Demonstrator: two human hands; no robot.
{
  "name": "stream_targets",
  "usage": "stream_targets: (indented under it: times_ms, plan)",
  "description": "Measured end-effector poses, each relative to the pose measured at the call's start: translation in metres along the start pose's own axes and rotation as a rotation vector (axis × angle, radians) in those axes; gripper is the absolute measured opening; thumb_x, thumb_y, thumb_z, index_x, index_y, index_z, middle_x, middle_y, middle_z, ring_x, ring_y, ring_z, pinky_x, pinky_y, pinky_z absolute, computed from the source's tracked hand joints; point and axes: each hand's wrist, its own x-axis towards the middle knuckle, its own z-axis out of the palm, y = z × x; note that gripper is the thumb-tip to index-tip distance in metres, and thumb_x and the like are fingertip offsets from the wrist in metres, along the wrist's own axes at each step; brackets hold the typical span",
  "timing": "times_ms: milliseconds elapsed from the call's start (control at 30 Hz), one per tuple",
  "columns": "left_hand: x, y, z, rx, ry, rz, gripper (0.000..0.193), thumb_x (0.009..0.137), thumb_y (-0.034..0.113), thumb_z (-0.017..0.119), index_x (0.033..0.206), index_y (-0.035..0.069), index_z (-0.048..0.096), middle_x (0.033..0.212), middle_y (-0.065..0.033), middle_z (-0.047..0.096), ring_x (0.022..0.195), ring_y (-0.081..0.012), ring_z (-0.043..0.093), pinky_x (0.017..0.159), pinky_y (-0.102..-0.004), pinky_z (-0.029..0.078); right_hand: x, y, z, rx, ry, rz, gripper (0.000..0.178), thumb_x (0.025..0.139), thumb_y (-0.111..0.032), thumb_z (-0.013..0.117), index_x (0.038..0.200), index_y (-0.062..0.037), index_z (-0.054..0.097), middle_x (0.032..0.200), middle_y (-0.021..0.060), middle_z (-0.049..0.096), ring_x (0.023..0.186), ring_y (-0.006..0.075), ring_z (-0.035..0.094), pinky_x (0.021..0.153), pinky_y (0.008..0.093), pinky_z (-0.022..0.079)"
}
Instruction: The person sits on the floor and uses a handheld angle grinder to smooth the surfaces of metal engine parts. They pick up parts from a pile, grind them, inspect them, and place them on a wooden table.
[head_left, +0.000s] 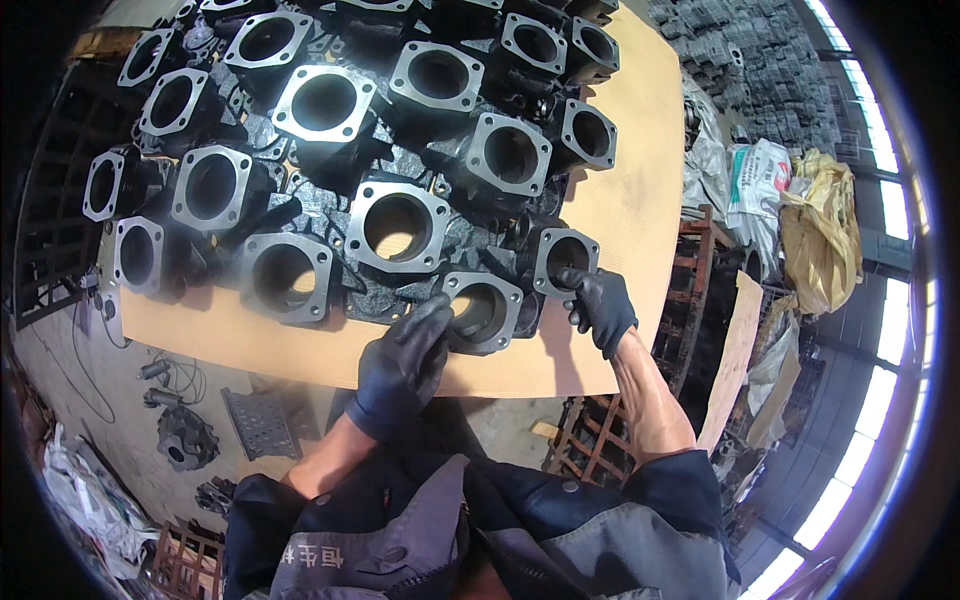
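My right hand (pixel 603 312), in a dark glove, is closed on the lower right rim of a black metal casting (pixel 590 252) with a bare square flange and a round bore. Its forefinger reaches into the bore. Also gloved, my left hand (pixel 403 368) lies with fingers stretched out and close together against the left edge of another flanged casting (pixel 484 342). Through that casting's bore a strip of lit cardboard shows. Just behind stands a similar casting (pixel 432 262), its flange facing up.
Several more such castings (pixel 325 135) stand in rows on a cardboard sheet (pixel 635 200). On the floor at left lie a dark metal part (pixel 185 438) and a perforated plate (pixel 262 425). Brown metal racks (pixel 600 440), white sacks (pixel 757 195) and a yellowish sack (pixel 822 235) stand at right.
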Motion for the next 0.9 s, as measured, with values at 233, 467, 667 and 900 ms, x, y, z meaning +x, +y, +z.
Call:
stream_targets:
  times_ms: [233,467,667,900]
  plan:
    - [-0.001,0.003,-0.004,-0.018,-0.058,-0.056,0.047,0.086,-0.003,0.068,0.132,0.001,0.062,0.133,-0.0230,0.063,0.120,-0.0401,0.064,0.097,-0.0440,0.055,-0.002,0.000,0.000,0.015,0.006,-0.028,0.040,0.092,-0.035,0.070,0.084,0.0035,0.067,0.067,0.0098,0.062,0.047,0.0151,0.057,0.041,0.0282,0.043]
    - [-0.003,0.003,0.004,0.093,-0.017,-0.007,0.043,0.088,-0.001,0.067,0.130,0.002,0.062,0.134,-0.0210,0.063,0.116,-0.0391,0.066,0.093,-0.0416,0.056,-0.001,0.007,0.004,-0.080,-0.018,-0.143,0.051,0.093,-0.046,0.063,0.090,0.0042,0.071,0.067,0.0103,0.061,0.051,0.0165,0.062,0.046,0.0298,0.049]
    - [-0.005,0.013,0.011,0.068,0.051,0.021,0.037,0.091,-0.001,0.065,0.128,0.002,0.062,0.133,-0.0217,0.064,0.121,-0.0379,0.065,0.098,-0.0396,0.054,0.002,0.049,-0.002,0.278,-0.072,-0.216,0.054,0.098,-0.052,0.061,0.106,0.0010,0.066,0.076,0.0098,0.067,0.057,0.0148,0.064,0.051,0.0267,0.051]
    - [-0.095,0.044,-0.004,0.023,0.326,-0.359,0.031,0.099,0.000,0.057,0.130,0.000,0.060,0.131,-0.0151,0.065,0.120,-0.0240,0.063,0.101,-0.0358,0.050,-0.016,0.160,0.030,0.210,0.103,-0.417,0.042,0.093,-0.041,0.071,0.108,-0.0009,0.069,0.084,0.0116,0.071,0.072,0.0210,0.069,0.066,0.0323,0.055]
